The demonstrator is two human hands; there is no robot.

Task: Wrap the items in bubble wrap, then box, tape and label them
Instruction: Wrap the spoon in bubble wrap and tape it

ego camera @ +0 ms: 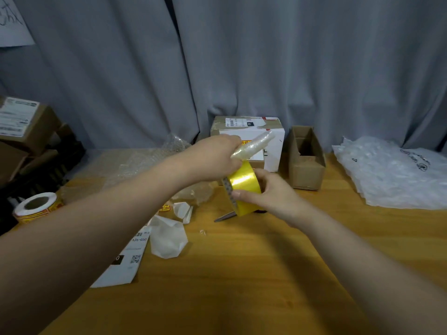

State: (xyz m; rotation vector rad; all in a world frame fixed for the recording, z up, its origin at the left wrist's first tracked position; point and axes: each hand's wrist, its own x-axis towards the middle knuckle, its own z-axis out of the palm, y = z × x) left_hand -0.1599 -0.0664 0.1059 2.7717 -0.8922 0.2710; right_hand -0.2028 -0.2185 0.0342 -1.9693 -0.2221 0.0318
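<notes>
The left hand (215,158) is raised above the counter (242,274). Its fingers are curled round one end of the wrapped item (252,145), a slim object sheathed in bubble wrap that points up and to the right. Directly beneath it, the right hand (273,194) grips the tape roll (244,184) across its yellow band, thumb on the near side and fingers behind. The roll is held on edge just under the item. Whether the two touch, or whether a free tape end is drawn out, cannot be told. Judged purpose: holding both off the surface lets tape be run round the wrap to keep it closed (the item is not yet boxed).

Below the roll, what looks like a scissor blade (225,216) lies on the counter near the right hand, probably for cutting tape. Behind the hands stands a white box (271,134), taped and labelled. Just to its right stands an open cardboard box (306,163), a likely destination for the item. Flat bubble wrap sheets (391,175) are stacked at far right. Left of the hands lie crumpled bubble wrap (145,165), white paper scraps (168,238) and a printed label sheet (125,259), with a label roll (36,205) at the counter's left edge.

The counter is warm wood-grain. The back of the room is closed by grey curtains (242,56), and stacked cardboard boxes (26,126) stand at left.
</notes>
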